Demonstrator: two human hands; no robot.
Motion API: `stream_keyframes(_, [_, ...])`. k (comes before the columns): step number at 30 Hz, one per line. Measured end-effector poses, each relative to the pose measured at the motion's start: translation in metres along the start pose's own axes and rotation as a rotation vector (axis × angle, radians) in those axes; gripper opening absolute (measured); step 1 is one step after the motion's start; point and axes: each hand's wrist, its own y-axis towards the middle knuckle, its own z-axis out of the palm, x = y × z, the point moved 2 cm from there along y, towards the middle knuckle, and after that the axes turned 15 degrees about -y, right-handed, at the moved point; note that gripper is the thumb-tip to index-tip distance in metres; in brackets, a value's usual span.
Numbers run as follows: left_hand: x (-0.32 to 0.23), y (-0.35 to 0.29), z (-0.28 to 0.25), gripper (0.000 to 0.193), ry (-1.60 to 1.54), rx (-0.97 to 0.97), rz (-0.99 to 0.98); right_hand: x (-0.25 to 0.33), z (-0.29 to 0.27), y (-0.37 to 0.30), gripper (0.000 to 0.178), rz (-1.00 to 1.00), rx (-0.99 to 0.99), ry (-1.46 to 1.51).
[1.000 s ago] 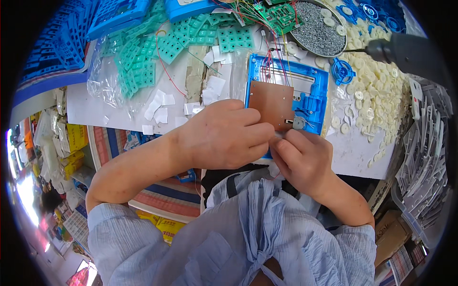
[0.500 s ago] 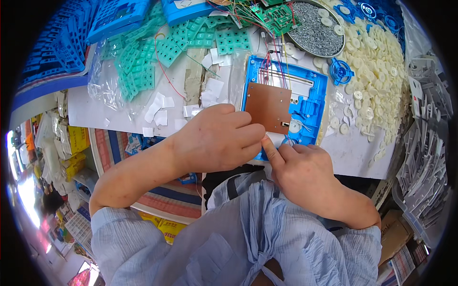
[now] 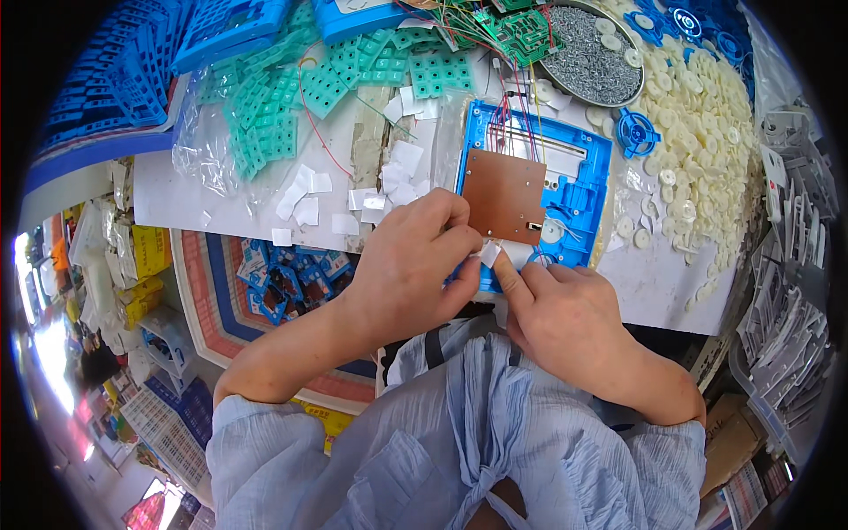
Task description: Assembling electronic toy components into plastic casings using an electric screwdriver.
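Observation:
A blue plastic case [image 3: 598, 194] lies open-side up on the table, with a brown circuit board [image 3: 503, 196] in it and thin coloured wires rising from its top. My left hand [image 3: 411, 269] is closed in a pinch on a small white paper piece [image 3: 489, 255] at the case's near edge. Against that same piece rests the index fingertip of my right hand [image 3: 570, 318]. The right hand's other fingers curl over the near edge of the case; its thumb is hidden. Beside the board, a round white part [image 3: 551, 231] sits inside the case.
Loose white paper pieces [image 3: 305, 196] and green keypad sheets [image 3: 265, 132] lie left. A round pan of screws [image 3: 592, 66], green circuit boards [image 3: 517, 35] and a heap of cream discs [image 3: 693, 132] stand behind and right. Below the table's left edge is a striped container [image 3: 212, 305] of blue units.
My left hand has turned and shifted slightly, and the white paper piece now shows between its fingertips and my right index finger. My right hand has stayed at the case edge.

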Motion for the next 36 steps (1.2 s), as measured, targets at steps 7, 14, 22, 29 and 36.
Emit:
stream_keyframes(7, [0.009,-0.03,-0.031,0.031,-0.26,-0.299,-0.122,-0.002,0.002,-0.003,0.056,0.002,-0.006,-0.013])
stream_keyframes(14, [-0.007,-0.056,-0.002,0.019,0.031,-0.05,-0.107,-0.012,-0.007,-0.001,0.057,0.028,-0.196,0.148])
stream_keyframes(22, [-0.003,-0.019,-0.025,0.014,-0.432,-0.247,-0.27,-0.019,0.001,0.006,0.046,0.027,-0.254,0.051])
stream_keyframes(29, [0.003,-0.017,-0.019,0.015,-0.43,-0.241,-0.227,-0.023,0.009,0.005,0.045,-0.019,-0.282,0.08])
stream_keyframes(36, [0.005,-0.025,-0.018,0.014,-0.488,-0.276,-0.265,-0.01,0.006,0.013,0.055,-0.041,-0.194,0.004])
